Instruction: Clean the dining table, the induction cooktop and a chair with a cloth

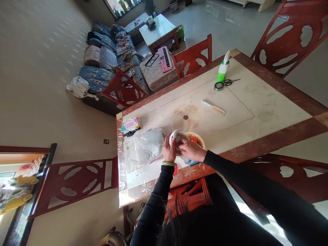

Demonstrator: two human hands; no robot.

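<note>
My left hand [169, 152], with a green bangle [169, 163] at the wrist, and my right hand [191, 150] meet at the table's near edge. Both grip a white curved plastic piece [175, 135], its lower part hidden by my fingers. A clear plastic bag [146, 145] with something white inside lies against my left hand. Just beyond my right hand sits a round bowl [197, 138] holding something red. A white comb [214, 108], steel scissors [227, 83], a roll of tape [219, 86] and a green-and-white spray bottle [223, 67] lie farther along the pale tabletop [217, 116].
A wipes packet [130, 125] and a printed sheet [126, 150] lie near the table's end. Red wooden chairs [192, 58] surround the table. Beyond stand a blue sofa [98, 77], a pink toy keyboard [165, 58] and a low coffee table [157, 32].
</note>
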